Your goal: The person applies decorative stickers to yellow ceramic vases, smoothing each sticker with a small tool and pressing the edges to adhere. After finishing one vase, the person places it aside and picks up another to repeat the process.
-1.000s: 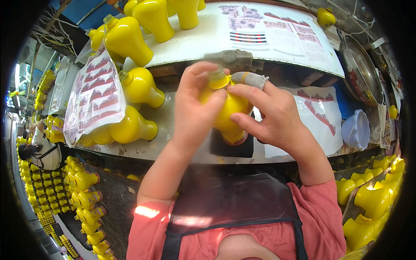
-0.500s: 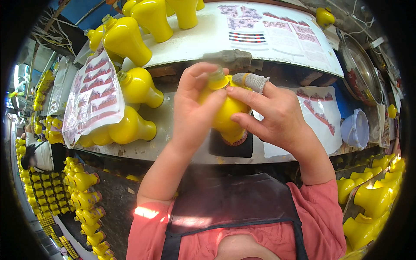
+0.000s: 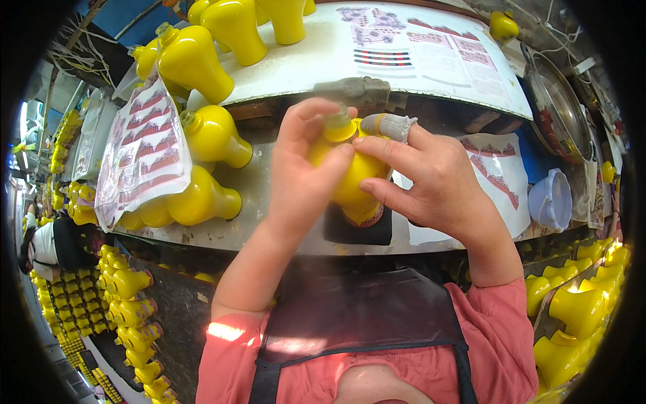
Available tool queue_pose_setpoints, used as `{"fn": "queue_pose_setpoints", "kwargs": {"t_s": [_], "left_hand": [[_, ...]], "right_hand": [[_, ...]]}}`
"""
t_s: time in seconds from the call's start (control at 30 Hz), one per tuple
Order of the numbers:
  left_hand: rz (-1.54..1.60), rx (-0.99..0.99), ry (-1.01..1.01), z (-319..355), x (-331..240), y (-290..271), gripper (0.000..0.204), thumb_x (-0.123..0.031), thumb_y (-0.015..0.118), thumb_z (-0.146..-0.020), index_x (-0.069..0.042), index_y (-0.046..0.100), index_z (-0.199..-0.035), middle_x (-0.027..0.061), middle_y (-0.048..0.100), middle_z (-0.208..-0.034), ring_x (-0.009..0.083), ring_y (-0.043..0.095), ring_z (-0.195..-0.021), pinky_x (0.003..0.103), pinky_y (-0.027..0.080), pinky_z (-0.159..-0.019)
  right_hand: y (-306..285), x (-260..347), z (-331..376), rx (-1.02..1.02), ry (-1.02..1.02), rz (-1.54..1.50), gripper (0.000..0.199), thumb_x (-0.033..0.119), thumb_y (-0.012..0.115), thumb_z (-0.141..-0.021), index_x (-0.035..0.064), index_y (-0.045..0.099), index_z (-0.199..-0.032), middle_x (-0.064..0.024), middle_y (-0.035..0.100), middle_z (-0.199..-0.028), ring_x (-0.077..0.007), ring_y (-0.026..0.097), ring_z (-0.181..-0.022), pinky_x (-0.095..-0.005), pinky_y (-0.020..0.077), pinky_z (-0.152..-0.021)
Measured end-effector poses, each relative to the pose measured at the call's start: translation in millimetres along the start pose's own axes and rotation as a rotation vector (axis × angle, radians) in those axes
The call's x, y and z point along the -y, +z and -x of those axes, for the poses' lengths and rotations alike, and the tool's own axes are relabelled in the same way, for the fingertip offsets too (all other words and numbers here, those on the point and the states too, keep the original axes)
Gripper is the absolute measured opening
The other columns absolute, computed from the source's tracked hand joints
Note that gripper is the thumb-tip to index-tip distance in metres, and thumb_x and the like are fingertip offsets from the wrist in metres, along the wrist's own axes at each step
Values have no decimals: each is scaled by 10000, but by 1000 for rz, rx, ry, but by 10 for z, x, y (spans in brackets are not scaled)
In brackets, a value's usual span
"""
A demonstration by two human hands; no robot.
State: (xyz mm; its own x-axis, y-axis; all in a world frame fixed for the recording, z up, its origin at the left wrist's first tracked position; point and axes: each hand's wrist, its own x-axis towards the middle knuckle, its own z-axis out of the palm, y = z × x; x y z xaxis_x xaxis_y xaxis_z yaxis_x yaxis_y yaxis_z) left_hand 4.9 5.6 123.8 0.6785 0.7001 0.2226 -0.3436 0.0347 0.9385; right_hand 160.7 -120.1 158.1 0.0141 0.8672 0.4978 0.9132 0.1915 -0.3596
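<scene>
A glossy yellow bottle (image 3: pixel 358 180) stands tilted between my hands, its pale threaded neck away from me and a patterned band round its narrow base. My left hand (image 3: pixel 303 165) wraps round its left shoulder, thumb lying just below the collar. From the right, my right hand (image 3: pixel 434 172) grips the bottle, with a fingertip pressed by the collar and the thumb against the body. A grey knitted finger cover (image 3: pixel 389 126) with a yellowish band sits on one right finger. Beneath the bottle's base lies a black pad (image 3: pixel 367 233). My palms hide part of the bottle's sides.
More yellow bottles (image 3: pixel 202 195) lie at the left, partly under a printed decal sheet (image 3: pixel 145 151). Others stand on the white board (image 3: pixel 309 64). Another decal sheet (image 3: pixel 501 192) and a pale bucket (image 3: pixel 552 200) are at the right. A person (image 3: pixel 50 249) is at far left.
My hands and the bottle stay nearly in place. At far left, the other person has shifted slightly.
</scene>
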Motion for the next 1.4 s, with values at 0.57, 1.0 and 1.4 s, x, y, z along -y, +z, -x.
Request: {"fn": "queue_pose_setpoints", "kwargs": {"t_s": [0.57,1.0,1.4], "left_hand": [[26,42,55,46,48,-10,359,18,599,-972,-50,528,-1317,141,631,-1314,187,601,-1213,337,484,-1054],[-60,-20,35,24,91,-18,388,11,681,-925,-39,575,-1295,53,620,-1248,151,593,-1188,319,458,-1059],[-42,24,16,45,110,-55,387,-18,599,-976,-43,559,-1360,59,602,-1283,156,566,-1211,331,435,-1085]], "right_hand": [[161,-256,-201,-88,418,-776,263,221,683,-958,-18,744,-1049,-107,720,-910,-147,674,-841,-315,533,-743],[114,-379,-355,266,530,-779,361,225,801,-893,6,664,-1145,-21,691,-1075,-54,640,-781,-219,518,-700],[91,-398,-347,319,546,-809,332,217,757,-955,18,635,-1191,-18,676,-1074,-59,632,-884,-222,519,-772]]}}
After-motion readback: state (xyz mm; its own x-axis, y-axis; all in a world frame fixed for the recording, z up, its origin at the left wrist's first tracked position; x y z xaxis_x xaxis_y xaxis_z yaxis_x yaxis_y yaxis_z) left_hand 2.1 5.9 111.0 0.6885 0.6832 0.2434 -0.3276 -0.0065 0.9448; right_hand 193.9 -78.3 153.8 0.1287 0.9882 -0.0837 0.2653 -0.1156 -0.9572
